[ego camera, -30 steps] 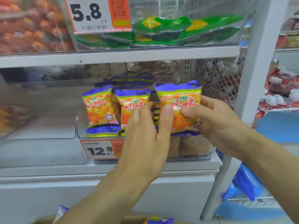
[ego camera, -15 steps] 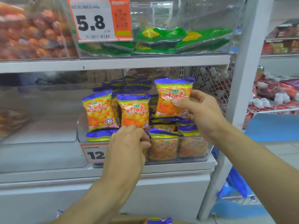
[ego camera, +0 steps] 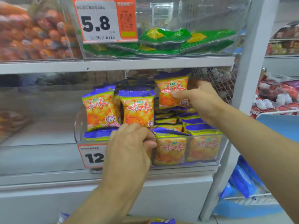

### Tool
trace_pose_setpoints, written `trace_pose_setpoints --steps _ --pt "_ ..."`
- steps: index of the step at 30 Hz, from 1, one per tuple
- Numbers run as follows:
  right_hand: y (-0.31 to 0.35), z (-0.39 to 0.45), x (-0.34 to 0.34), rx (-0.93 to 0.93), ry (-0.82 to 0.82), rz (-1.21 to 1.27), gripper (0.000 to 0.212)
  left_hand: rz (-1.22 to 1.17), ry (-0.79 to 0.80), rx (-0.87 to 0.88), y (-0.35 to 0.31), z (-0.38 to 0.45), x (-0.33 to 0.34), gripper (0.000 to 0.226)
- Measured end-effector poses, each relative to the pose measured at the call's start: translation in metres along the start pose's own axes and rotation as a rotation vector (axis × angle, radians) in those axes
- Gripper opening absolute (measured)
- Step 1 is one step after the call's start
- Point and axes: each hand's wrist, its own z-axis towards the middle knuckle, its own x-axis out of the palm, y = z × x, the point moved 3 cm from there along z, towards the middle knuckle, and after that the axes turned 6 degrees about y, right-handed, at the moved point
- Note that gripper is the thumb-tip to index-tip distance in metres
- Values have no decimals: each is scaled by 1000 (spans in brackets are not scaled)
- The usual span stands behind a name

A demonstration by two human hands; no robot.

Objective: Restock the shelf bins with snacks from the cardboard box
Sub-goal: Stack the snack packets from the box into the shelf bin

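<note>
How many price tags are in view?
2. One reading 5.8 is on the front of the upper bin of green packets. The other is on the front of the snack bin below, its number partly covered by the left hand.
</note>
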Motion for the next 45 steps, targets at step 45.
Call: trace_pose_setpoints --steps 45 --pt "-23 32 17 212 21 -563 52 -39 8 95 3 -37 -1 25"
